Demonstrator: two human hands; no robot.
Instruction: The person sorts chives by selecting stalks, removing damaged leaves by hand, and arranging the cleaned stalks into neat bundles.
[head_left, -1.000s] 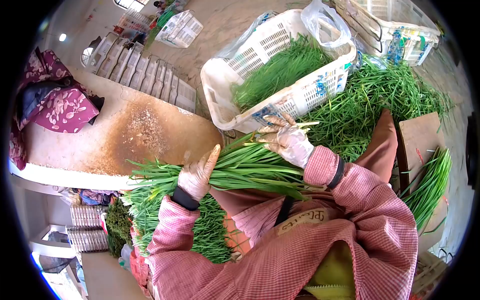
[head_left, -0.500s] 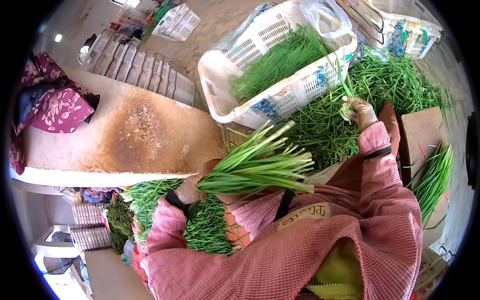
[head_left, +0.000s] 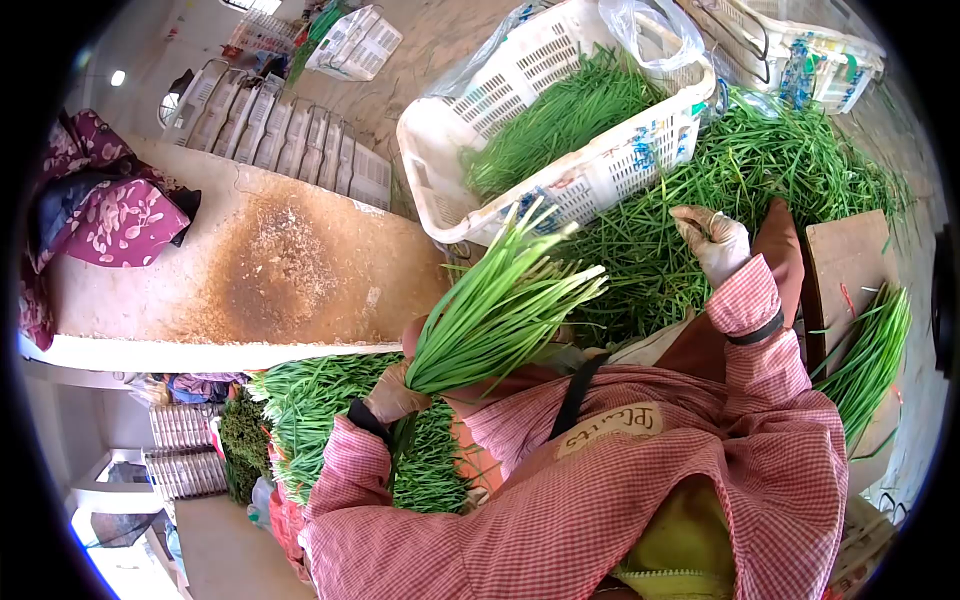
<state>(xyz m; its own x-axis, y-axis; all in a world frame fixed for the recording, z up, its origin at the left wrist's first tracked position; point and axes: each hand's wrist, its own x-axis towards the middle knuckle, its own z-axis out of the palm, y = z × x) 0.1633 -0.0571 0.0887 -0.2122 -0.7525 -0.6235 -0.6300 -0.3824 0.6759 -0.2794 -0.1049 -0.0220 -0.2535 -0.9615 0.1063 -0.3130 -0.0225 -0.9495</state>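
Grasping the bunch [head_left: 505, 325] in the left hand [head_left: 398, 392], above the lap, with pale ends fanned toward the crate [head_left: 600, 192]. Near the pile [head_left: 800, 165], keeping the right hand [head_left: 715, 245] half-curled; impossible to tell whether empty or pinching something. Closed in ahead by the crate, loaded with greens [head_left: 580, 120] and draped with a bag [head_left: 665, 40]; at left by the table [head_left: 150, 310], with a cloth [head_left: 125, 225] on top; at right by the board [head_left: 850, 250], under another bunch [head_left: 870, 370].
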